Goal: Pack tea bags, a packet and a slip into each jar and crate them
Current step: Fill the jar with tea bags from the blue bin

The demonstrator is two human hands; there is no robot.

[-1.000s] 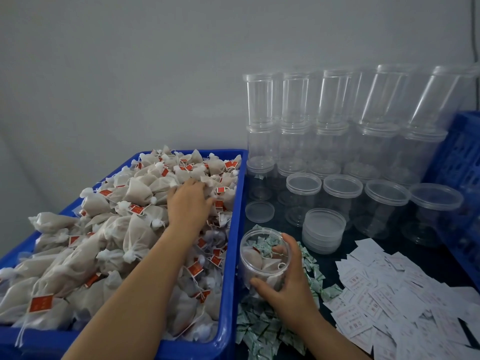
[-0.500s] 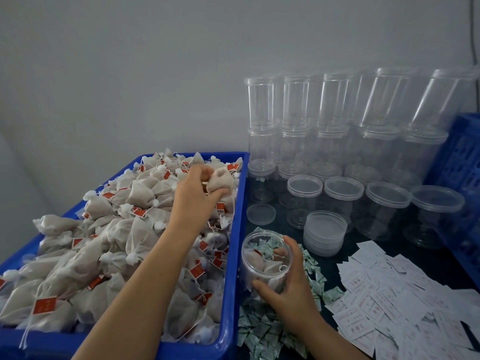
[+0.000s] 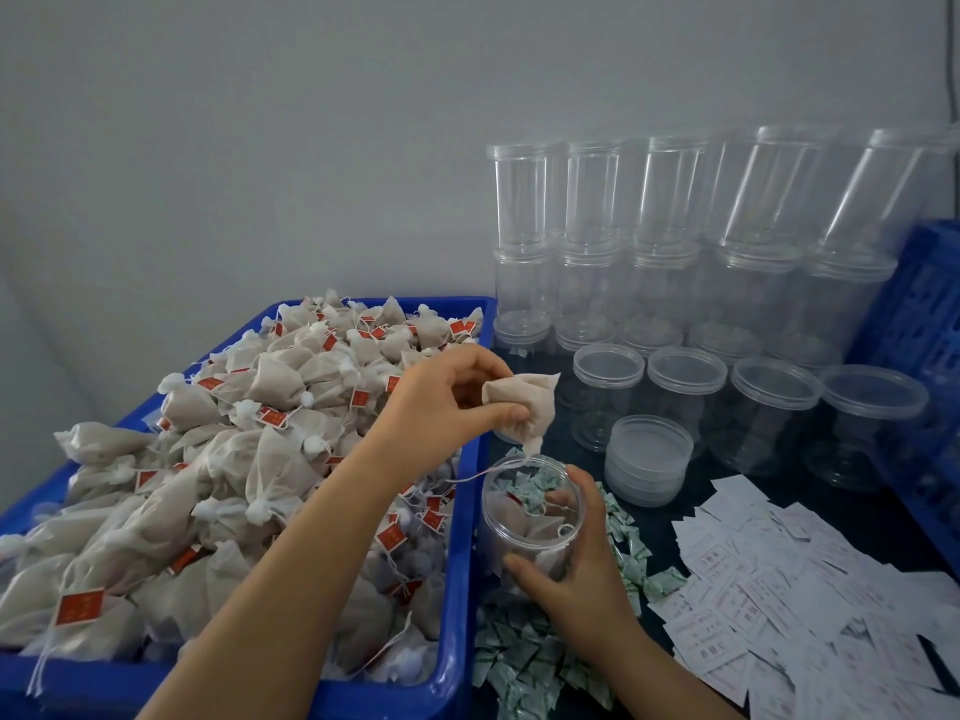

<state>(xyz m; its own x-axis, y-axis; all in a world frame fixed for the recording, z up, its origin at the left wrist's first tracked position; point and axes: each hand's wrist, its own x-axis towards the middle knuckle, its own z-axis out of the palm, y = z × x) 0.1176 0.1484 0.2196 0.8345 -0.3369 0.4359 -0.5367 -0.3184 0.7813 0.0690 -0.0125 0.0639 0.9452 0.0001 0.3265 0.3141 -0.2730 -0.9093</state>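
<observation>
My left hand (image 3: pixel 447 397) pinches a beige mesh tea bag (image 3: pixel 524 405) and holds it just above the open clear jar (image 3: pixel 524 517); the bag's string trails left toward the bin. My right hand (image 3: pixel 582 558) grips that jar from the right side, tilted on the dark table, with a few tea bags inside. The blue bin (image 3: pixel 462 553) to the left is heaped with tea bags (image 3: pixel 249 433) bearing red tags. Small green-and-white packets (image 3: pixel 524 662) lie around the jar's base. White printed slips (image 3: pixel 779 600) are scattered to the right.
Empty clear jars (image 3: pixel 769 413) stand in rows behind, more stacked against the wall (image 3: pixel 597 200). A stack of clear lids (image 3: pixel 649 459) sits behind the held jar. A blue lattice crate (image 3: pixel 930 324) is at the far right edge.
My left hand has lifted a tea bag out of the bin and carried it right, over the jar's mouth. My right hand has kept hold of the jar.
</observation>
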